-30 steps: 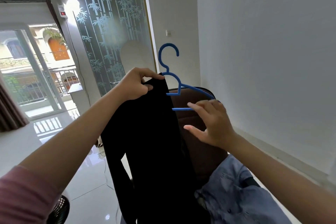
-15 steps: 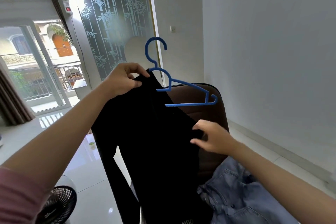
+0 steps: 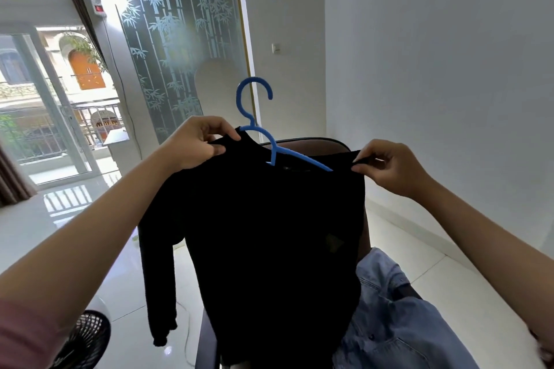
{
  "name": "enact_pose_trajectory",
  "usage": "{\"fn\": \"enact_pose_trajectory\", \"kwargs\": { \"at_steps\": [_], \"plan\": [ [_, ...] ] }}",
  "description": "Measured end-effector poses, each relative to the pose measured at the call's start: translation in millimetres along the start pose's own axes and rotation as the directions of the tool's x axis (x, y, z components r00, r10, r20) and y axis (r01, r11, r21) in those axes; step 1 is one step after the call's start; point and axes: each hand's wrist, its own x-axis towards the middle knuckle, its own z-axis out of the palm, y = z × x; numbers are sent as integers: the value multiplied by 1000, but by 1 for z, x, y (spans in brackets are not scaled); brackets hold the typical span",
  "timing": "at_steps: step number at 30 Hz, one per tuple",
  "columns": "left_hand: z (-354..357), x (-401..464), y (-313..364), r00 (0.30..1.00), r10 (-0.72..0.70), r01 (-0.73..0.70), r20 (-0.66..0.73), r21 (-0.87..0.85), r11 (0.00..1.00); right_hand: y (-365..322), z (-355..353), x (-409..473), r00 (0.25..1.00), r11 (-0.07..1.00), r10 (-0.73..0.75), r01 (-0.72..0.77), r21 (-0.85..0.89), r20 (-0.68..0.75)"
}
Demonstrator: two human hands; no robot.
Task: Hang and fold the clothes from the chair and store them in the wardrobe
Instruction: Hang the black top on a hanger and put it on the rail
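Bright daylight via glass door; floor glare, wide-angle edge warp.

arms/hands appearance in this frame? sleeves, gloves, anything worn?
Both hands are bare: no gloves, and no rings or watch that I can see on the left hand or right hand. Both forearms are uncovered. A dusty-pink sleeve shows on the left upper arm at the lower left corner. No sleeve is visible on the right arm within the frame.

one hanger, two garments, black top, seemingly denim shirt
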Motion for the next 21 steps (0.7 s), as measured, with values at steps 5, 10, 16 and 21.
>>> {"fn": "enact_pose_trajectory", "kwargs": {
  "at_steps": [5,10,16,21],
  "plan": [
    [25,5,2,998,60,-60,5,-65,996,-21,14,9,997,997,-76,76,-1,-6],
    [40,6,5,997,58,-52,46,-123,991,-40,22,18,998,999,-40,40,-9,48],
    [36,-1,0,991,121,-119,48,-52,992,-53,2,34,1000,997,-13,15,-80,28],
    [18,-13,-20,994,96,-105,-53,-214,971,-58,-28,45,997,991,72,-73,-110,-13]
  ]
}}
